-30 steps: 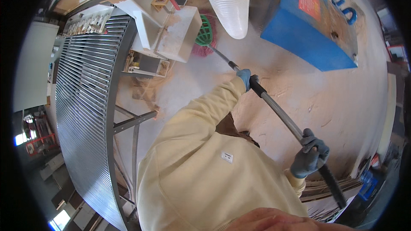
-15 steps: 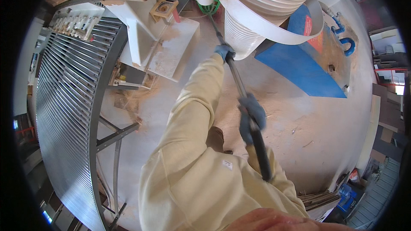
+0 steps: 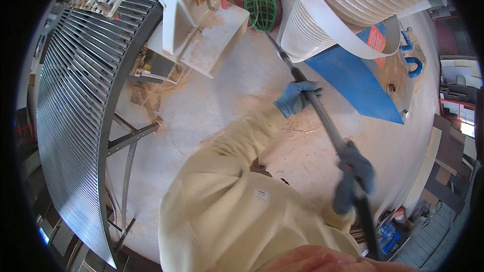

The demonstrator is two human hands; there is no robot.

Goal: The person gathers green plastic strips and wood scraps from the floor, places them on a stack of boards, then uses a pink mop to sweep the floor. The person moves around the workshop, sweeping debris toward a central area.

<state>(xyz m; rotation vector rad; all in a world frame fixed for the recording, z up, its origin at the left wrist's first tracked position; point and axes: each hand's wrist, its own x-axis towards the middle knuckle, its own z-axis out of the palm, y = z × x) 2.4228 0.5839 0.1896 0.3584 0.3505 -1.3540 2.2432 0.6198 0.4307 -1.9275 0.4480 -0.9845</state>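
A long broom (image 3: 325,121) runs aslant across the middle, its dark pole rising from the lower right. At its far end is a round green lattice head (image 3: 262,12), with dark reddish bristles partly visible behind it. My left hand (image 3: 296,99), in a blue-grey glove, is closed round the pole at about its middle. Lower down, my gloved right hand (image 3: 353,176) grips the dark grip part; it is smeared by motion. The broom head lies at the floor between a dusty white machine base (image 3: 217,45) and a white ribbed hose (image 3: 310,30).
A grey roller conveyor (image 3: 85,100) on metal legs stands along the left. Right of the hose, a blue panel (image 3: 358,85) and blue hooked pipes (image 3: 414,67) stick out. Sawdust (image 3: 302,126) is scattered over the pale floor (image 3: 201,106). Stacked boards (image 3: 446,171) line the far right.
Both hands have moved right and down, drawing the pole toward me. The green broom head shows more fully from behind the white pipe. My view has shifted slightly.
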